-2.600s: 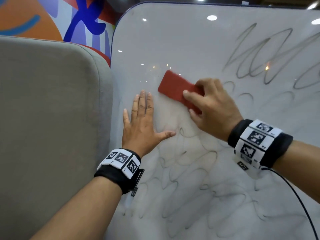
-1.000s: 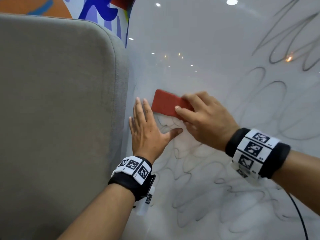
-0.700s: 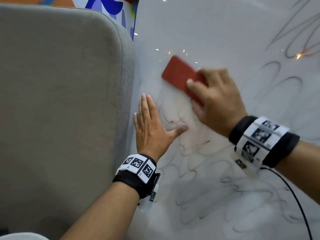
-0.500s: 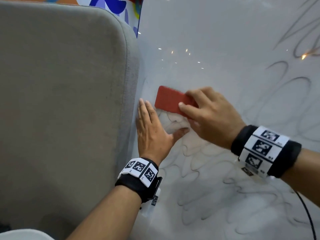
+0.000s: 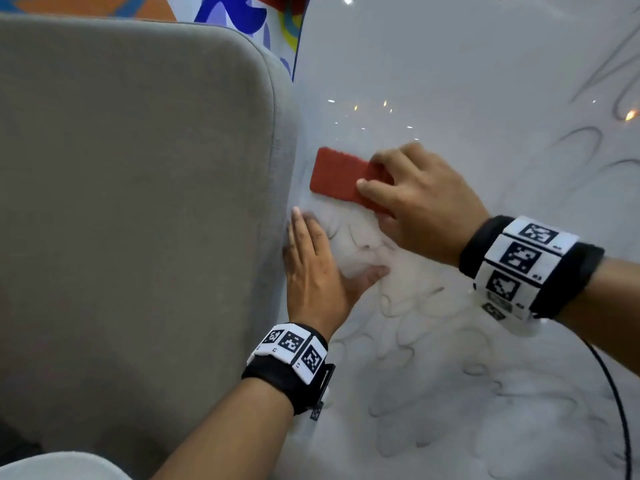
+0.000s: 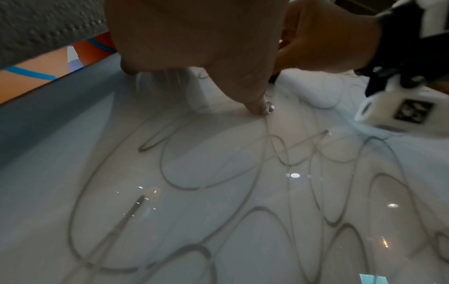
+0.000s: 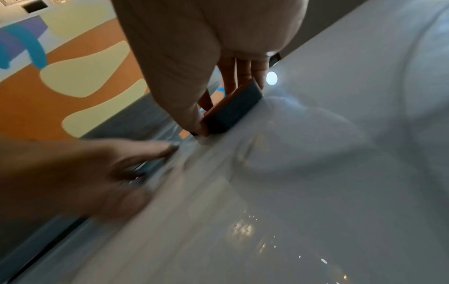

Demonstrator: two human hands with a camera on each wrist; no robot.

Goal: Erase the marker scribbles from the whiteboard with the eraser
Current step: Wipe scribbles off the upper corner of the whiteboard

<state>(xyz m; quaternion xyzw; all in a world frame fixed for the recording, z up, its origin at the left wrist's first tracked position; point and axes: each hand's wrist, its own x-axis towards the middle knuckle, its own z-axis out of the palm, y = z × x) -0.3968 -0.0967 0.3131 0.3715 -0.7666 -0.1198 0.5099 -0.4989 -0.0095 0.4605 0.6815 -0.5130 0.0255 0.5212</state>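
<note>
A glossy whiteboard (image 5: pixel 433 71) fills the right of the head view, with grey marker scribbles (image 5: pixel 450 368) looping over its lower part and more scribbles (image 6: pixel 211 173) in the left wrist view. My right hand (image 5: pixel 415 202) grips a red eraser (image 5: pixel 341 176) near the board's left edge, thumb on its near side, felt face on the board. The right wrist view shows the eraser (image 7: pixel 230 113) edge-on, pinched between thumb and fingers. My left hand (image 5: pixel 318 268) lies flat on the board just below the eraser, fingers straight, thumb spread right. A smudged patch (image 5: pixel 360 247) sits between both hands.
A grey padded panel (image 5: pixel 138 202) stands right against the whiteboard's left edge. Behind it is a colourful mural wall (image 5: pixel 242 15). A black cable (image 5: pixel 620 393) hangs from my right wristband across the board's lower right.
My right hand has rubbed the eraser up and down near the board's left edge; it is now slightly higher than half a second ago. The left hand slid a little left and down.
</note>
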